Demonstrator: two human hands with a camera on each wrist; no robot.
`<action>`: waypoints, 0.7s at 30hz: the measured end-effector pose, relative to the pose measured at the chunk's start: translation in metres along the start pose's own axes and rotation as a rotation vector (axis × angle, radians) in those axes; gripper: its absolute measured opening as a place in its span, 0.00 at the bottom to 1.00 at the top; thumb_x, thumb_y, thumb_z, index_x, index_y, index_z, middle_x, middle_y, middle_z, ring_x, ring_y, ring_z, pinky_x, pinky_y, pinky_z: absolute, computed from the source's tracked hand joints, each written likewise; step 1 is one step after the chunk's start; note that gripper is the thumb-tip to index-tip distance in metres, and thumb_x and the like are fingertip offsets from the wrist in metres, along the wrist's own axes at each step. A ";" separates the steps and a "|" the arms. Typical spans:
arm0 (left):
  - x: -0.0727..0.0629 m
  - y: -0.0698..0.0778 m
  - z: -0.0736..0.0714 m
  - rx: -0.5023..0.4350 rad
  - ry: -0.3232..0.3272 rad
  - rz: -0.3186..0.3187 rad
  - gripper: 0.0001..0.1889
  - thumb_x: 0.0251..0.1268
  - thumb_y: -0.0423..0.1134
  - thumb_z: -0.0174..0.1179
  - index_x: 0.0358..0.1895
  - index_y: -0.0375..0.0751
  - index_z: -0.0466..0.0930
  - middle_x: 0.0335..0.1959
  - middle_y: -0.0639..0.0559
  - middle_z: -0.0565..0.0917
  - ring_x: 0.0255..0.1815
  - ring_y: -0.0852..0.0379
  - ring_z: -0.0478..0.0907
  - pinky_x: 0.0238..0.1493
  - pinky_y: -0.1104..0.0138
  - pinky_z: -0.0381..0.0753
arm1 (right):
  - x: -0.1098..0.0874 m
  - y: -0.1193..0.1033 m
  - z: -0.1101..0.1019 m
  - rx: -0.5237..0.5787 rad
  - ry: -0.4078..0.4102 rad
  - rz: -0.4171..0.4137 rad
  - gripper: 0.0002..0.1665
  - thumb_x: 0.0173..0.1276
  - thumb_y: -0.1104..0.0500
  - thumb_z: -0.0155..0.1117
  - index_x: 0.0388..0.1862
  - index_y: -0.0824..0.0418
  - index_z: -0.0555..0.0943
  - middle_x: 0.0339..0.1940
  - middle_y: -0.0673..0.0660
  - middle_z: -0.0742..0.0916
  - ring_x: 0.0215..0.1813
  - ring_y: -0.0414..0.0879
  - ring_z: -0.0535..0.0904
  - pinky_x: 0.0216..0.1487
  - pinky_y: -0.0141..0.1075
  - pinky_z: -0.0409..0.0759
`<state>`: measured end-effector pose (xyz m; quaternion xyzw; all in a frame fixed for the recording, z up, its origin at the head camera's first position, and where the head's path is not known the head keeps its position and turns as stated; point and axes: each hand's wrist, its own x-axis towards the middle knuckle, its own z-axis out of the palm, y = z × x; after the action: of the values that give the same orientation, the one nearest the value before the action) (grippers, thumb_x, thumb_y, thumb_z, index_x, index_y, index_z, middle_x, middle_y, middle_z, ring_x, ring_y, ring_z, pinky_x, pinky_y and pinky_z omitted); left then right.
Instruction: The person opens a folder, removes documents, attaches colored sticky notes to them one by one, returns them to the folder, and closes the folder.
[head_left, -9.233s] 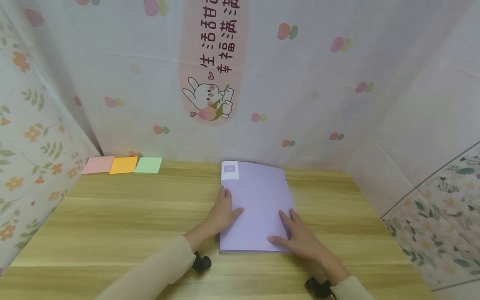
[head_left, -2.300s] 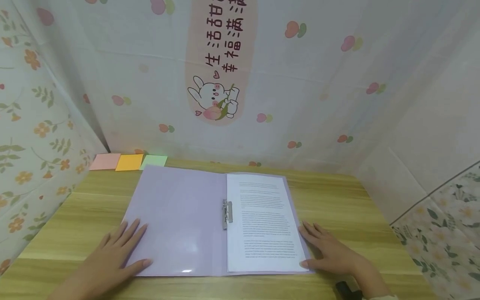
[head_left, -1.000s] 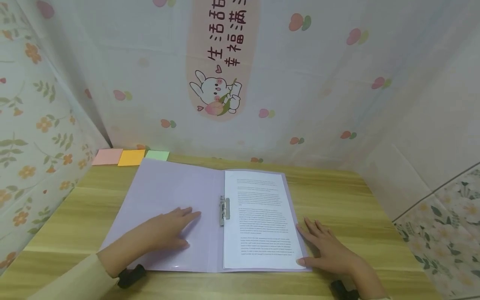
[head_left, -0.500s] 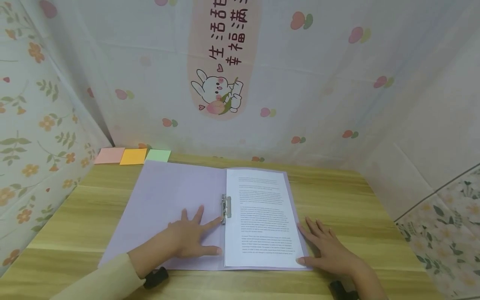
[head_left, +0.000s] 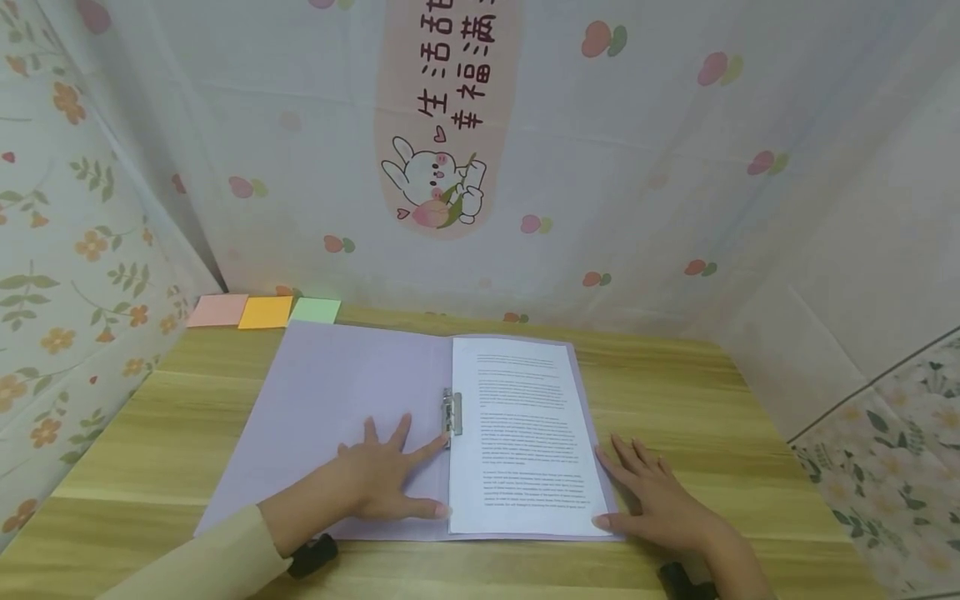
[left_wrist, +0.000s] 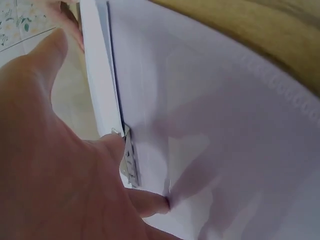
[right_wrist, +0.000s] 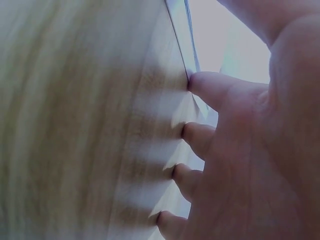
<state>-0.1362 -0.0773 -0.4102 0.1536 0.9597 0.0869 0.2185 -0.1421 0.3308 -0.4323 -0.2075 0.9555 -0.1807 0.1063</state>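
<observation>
A purple folder [head_left: 322,400] lies spread flat on the table, a stack of printed paper [head_left: 525,433] on its right half. A metal clip [head_left: 454,414] sits along the spine at the paper's left edge. Over the left cover, my left hand [head_left: 382,475] spreads its fingers, the index fingertip right at the lower end of the clip and the thumb near the paper's lower left edge. In the left wrist view that index finger overlaps the clip [left_wrist: 131,160]. My right hand [head_left: 660,504] rests at the folder's right edge, thumb at the paper's lower right corner, other fingertips on the table.
Pink [head_left: 217,310], orange [head_left: 266,312] and green [head_left: 316,311] sticky notes lie in a row at the table's back left, the green one touching the folder's top corner in this view. A printed curtain [head_left: 300,150] hangs behind the wooden table [head_left: 675,400].
The folder, closed at first, has been opened to show the paper and clip. My left hand has moved from its left edge rightward to the clip. The right hand has stayed by the right edge lately.
</observation>
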 end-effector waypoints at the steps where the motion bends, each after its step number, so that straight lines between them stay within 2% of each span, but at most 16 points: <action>1: 0.000 0.000 0.000 -0.002 0.000 0.006 0.53 0.49 0.85 0.50 0.80 0.71 0.53 0.82 0.32 0.51 0.77 0.17 0.48 0.55 0.17 0.60 | 0.000 0.000 0.000 0.001 -0.001 0.000 0.56 0.59 0.32 0.70 0.80 0.55 0.62 0.82 0.72 0.58 0.79 0.81 0.46 0.67 0.81 0.45; 5: 0.000 0.000 0.004 -0.007 0.009 0.029 0.55 0.47 0.86 0.51 0.80 0.68 0.52 0.82 0.30 0.50 0.81 0.24 0.46 0.58 0.17 0.56 | 0.001 -0.002 -0.001 0.005 -0.007 0.000 0.56 0.59 0.33 0.71 0.80 0.56 0.63 0.81 0.72 0.58 0.79 0.81 0.46 0.67 0.81 0.45; 8: 0.001 -0.002 0.005 -0.007 -0.001 0.042 0.55 0.47 0.87 0.50 0.81 0.69 0.51 0.82 0.30 0.49 0.80 0.24 0.47 0.59 0.18 0.57 | 0.001 -0.002 -0.001 0.003 -0.006 -0.003 0.56 0.59 0.33 0.71 0.80 0.57 0.63 0.81 0.73 0.58 0.78 0.81 0.46 0.67 0.81 0.45; 14: 0.003 -0.004 -0.001 -0.038 -0.060 0.051 0.54 0.49 0.86 0.49 0.81 0.71 0.50 0.83 0.32 0.47 0.81 0.25 0.45 0.62 0.19 0.56 | 0.000 -0.003 -0.001 -0.001 -0.008 -0.001 0.56 0.59 0.33 0.71 0.80 0.57 0.63 0.81 0.73 0.58 0.78 0.82 0.46 0.66 0.82 0.45; 21: 0.003 -0.003 -0.003 -0.057 -0.068 0.052 0.54 0.48 0.86 0.50 0.80 0.70 0.52 0.83 0.32 0.46 0.81 0.25 0.45 0.62 0.19 0.55 | 0.001 0.000 -0.001 -0.008 -0.009 -0.016 0.56 0.59 0.33 0.71 0.80 0.56 0.62 0.81 0.74 0.58 0.78 0.83 0.47 0.66 0.82 0.46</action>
<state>-0.1412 -0.0796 -0.4095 0.1752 0.9446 0.1147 0.2529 -0.1431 0.3307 -0.4312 -0.2162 0.9541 -0.1766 0.1083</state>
